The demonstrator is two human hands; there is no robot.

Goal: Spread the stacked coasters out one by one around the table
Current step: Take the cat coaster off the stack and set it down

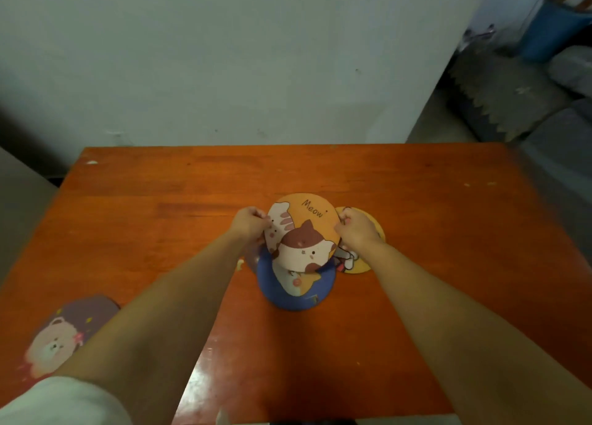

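orange cat coaster (302, 232) is tipped up over the blue coaster (296, 291), left hand (248, 224) and right hand (355, 229) pinching its side edges; bare surface (448, 232) lies all around.

1. "Meow" is printed in thin dark letters on the orange cat coaster (302, 232), toward its 1 o'clock edge, slanting downward to the right.
2. A small mark on the blue coaster (296, 291), near its 4 o'clock edge, is too blurred to read.

Head view looks forward, down (close) over the table (416, 200).
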